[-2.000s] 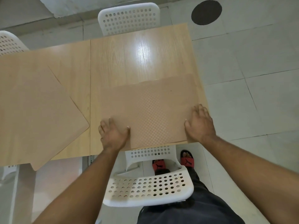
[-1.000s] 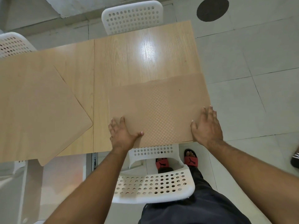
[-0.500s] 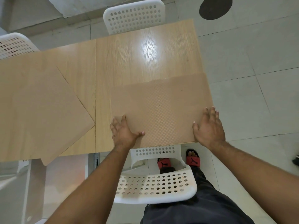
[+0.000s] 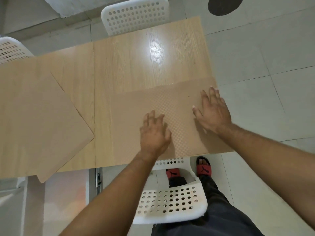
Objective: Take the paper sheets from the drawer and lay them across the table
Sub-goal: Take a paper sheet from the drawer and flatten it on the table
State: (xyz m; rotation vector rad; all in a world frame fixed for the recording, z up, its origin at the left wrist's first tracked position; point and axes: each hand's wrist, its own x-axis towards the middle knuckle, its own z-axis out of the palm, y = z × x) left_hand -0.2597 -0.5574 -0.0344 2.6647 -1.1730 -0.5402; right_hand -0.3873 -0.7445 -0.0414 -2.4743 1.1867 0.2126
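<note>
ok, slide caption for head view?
Left hand and right hand spread open over the patterned sheet on the table; second sheet at left.

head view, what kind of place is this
Likely a plain indoor dining or meeting room, though not certain: wood-grain tables set edge to edge, white perforated plastic chairs around them, and a pale tiled floor.

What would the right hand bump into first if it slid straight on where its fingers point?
Likely nothing upright: the right hand lies flat on the patterned sheet, and ahead are only that sheet's far edge, then bare table.
</note>
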